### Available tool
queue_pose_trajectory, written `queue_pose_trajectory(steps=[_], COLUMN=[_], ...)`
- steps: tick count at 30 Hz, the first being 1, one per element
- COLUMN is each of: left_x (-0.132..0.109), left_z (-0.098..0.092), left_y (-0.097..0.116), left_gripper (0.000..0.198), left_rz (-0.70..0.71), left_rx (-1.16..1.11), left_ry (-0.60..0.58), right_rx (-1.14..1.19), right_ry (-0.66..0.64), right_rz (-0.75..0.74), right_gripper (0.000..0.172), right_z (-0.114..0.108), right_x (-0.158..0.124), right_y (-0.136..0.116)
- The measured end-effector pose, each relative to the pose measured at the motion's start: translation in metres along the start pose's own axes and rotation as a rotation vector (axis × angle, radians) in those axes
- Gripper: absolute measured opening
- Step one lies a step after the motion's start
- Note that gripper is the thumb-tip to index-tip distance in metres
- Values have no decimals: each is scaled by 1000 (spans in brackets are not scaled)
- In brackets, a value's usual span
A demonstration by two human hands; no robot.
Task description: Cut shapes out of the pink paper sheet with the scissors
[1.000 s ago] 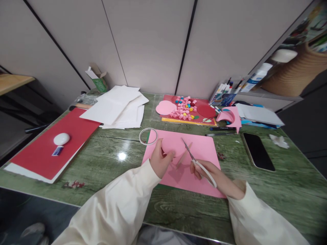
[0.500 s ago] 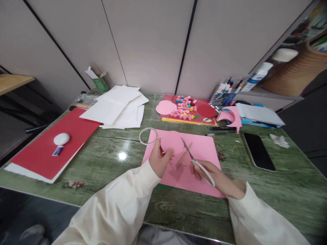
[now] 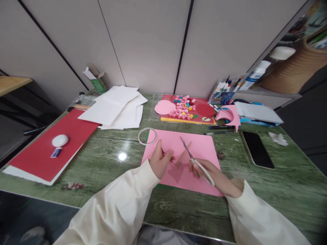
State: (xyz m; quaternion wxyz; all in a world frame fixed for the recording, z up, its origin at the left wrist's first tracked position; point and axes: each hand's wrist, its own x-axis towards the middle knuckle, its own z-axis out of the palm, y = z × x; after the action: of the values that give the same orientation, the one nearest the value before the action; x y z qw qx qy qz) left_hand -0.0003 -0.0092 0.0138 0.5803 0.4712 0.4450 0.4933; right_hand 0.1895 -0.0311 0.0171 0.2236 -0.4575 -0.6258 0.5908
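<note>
My left hand (image 3: 161,159) pinches a piece of pink paper (image 3: 173,143) between thumb and fingers, above a larger pink sheet (image 3: 204,146) lying on the table. The outline of the held piece blends into the sheet below, so its full shape is hard to make out. A narrow shaded strip (image 3: 183,155) shows along its right side, and a shadow falls underneath. My right hand (image 3: 204,168) is closed round the white handles of a pair of scissors (image 3: 188,149). Their blades point up and left, beside the held paper.
A tape roll (image 3: 147,136) touches the sheet's upper left corner. Behind lie pink paper balls (image 3: 182,110) and a pink circle (image 3: 165,107). To the right are a phone (image 3: 258,149) and a pink offcut (image 3: 231,115); leftward, white papers (image 3: 109,105) and a red sheet (image 3: 51,163).
The whole view has shifted slightly. Both hands keep nearly the same position over the pink sheet, with the scissors still beside the held paper.
</note>
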Motion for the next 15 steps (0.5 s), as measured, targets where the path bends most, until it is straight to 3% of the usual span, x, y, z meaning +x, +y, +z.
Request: queue_pose_trajectory(steps=[15], left_x=[2], left_z=[-1], left_y=[0], left_gripper=[15], left_rz=[18], left_rx=[-5], left_ry=[43], right_rx=[1], right_ry=[3], right_rz=[33], right_gripper=[38], right_z=[0], right_x=[0], right_y=[-1])
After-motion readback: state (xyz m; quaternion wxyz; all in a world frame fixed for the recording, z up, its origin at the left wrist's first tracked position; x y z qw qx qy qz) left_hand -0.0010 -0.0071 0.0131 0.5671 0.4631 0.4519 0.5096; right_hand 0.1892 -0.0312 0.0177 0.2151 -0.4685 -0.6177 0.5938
